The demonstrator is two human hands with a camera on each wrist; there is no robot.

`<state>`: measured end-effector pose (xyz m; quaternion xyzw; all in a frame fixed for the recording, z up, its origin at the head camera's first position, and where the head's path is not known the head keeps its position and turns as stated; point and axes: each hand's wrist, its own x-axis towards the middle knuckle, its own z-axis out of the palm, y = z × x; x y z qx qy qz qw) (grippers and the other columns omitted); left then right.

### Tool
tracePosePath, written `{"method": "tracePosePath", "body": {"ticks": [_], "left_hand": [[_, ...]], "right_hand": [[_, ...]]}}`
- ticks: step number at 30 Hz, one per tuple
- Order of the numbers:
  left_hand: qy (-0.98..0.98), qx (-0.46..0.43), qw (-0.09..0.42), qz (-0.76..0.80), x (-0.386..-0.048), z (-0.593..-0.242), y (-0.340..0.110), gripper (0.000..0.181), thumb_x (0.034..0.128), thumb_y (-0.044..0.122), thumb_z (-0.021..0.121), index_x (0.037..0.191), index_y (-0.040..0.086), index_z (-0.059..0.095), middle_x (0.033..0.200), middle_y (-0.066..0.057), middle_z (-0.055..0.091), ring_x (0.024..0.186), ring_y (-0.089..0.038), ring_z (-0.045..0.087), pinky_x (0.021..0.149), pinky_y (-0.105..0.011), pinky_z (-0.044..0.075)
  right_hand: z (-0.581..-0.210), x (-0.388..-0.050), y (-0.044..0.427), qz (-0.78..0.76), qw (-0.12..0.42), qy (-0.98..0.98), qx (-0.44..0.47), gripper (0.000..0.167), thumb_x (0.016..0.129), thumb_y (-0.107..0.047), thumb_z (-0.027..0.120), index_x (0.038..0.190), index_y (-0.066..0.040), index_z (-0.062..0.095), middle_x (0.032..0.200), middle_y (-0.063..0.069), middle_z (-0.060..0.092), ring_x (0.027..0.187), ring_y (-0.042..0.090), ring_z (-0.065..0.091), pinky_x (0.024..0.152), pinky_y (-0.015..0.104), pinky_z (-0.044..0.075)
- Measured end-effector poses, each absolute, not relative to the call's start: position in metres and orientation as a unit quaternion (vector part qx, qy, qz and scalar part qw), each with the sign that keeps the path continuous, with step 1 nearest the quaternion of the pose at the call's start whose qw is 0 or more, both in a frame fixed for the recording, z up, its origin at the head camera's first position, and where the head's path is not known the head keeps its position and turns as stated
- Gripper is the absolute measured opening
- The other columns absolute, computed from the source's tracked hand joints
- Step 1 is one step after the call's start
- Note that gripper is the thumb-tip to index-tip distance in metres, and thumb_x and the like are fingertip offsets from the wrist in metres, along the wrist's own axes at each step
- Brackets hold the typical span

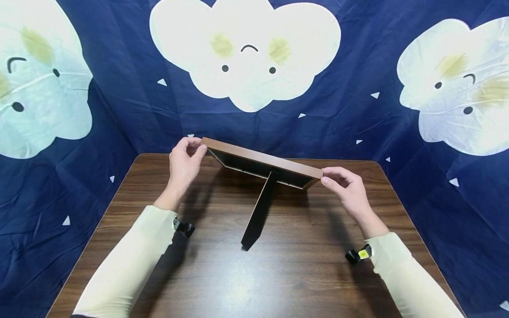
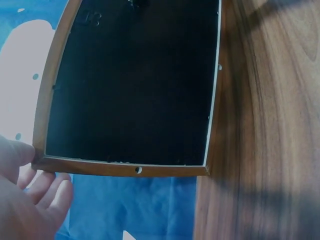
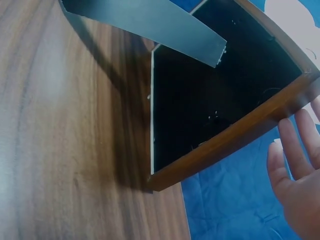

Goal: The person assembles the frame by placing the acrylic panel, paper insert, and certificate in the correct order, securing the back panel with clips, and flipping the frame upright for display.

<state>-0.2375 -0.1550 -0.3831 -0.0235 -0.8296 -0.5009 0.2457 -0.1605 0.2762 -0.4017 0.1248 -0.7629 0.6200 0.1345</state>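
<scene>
A brown wooden picture frame [image 1: 260, 154] stands near the far side of the table, its black back facing me. From that back a black easel leg [image 1: 258, 214] slants out toward me. With thumb and fingers my left hand [image 1: 184, 163] pinches the upper left corner. My right hand [image 1: 350, 191] holds the upper right corner between thumb and fingertips. The left wrist view shows the black backing board [image 2: 135, 90] inside the wooden border. In the right wrist view the leg [image 3: 150, 22] juts away from the backing. The frame's front is hidden.
The dark wood-grain table [image 1: 302, 269] carries shadows of the arms and frame. Navy cloth [image 1: 131, 101] with white clouds hangs behind and at both sides, close to the table's edges. Small black cameras [image 1: 186, 228] sit on both wrists.
</scene>
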Motion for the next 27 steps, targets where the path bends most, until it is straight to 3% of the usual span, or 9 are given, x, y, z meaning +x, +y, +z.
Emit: {"method": "tracePosePath", "body": {"ticks": [11, 19, 24, 27], "left_hand": [[-0.842, -0.027, 0.256, -0.474, -0.244, -0.379, -0.155, 0.024, 0.0947, 0.017, 0.071, 0.115, 0.005, 0.073, 0.106, -0.011, 0.076, 0.094, -0.022, 0.070, 0.080, -0.018, 0.048], [-0.855, -0.084, 0.248, -0.447, -0.239, -0.378, -0.149, 0.035, 0.0947, 0.018, 0.071, 0.127, 0.004, 0.072, 0.124, -0.016, 0.069, 0.107, -0.031, 0.070, 0.091, -0.044, 0.058], [-0.871, -0.113, 0.237, -0.415, -0.236, -0.378, -0.146, 0.036, 0.0967, 0.024, 0.069, 0.129, 0.007, 0.071, 0.140, -0.016, 0.060, 0.120, -0.033, 0.062, 0.090, -0.048, 0.056], [-0.879, -0.124, 0.233, -0.397, -0.236, -0.378, -0.144, 0.038, 0.0972, 0.025, 0.067, 0.130, 0.006, 0.070, 0.145, -0.019, 0.055, 0.130, -0.036, 0.056, 0.097, -0.052, 0.052]], "right_hand": [[-0.404, -0.149, 0.270, 0.616, 0.142, -0.758, 0.164, 0.023, 0.087, 0.010, 0.073, 0.110, 0.009, 0.070, 0.096, -0.004, 0.075, 0.084, 0.006, 0.070, 0.076, 0.020, 0.057], [-0.401, -0.141, 0.266, 0.606, 0.133, -0.760, 0.193, 0.021, 0.085, 0.012, 0.075, 0.104, 0.004, 0.072, 0.104, 0.004, 0.072, 0.084, 0.008, 0.069, 0.071, 0.021, 0.057], [-0.396, -0.136, 0.263, 0.598, 0.114, -0.765, 0.211, 0.024, 0.084, 0.010, 0.077, 0.105, 0.000, 0.072, 0.108, 0.011, 0.070, 0.084, 0.010, 0.071, 0.068, 0.023, 0.059], [-0.394, -0.135, 0.260, 0.584, 0.112, -0.772, 0.224, 0.024, 0.084, 0.010, 0.077, 0.105, 0.000, 0.073, 0.107, 0.013, 0.069, 0.086, 0.010, 0.070, 0.069, 0.022, 0.058]]}}
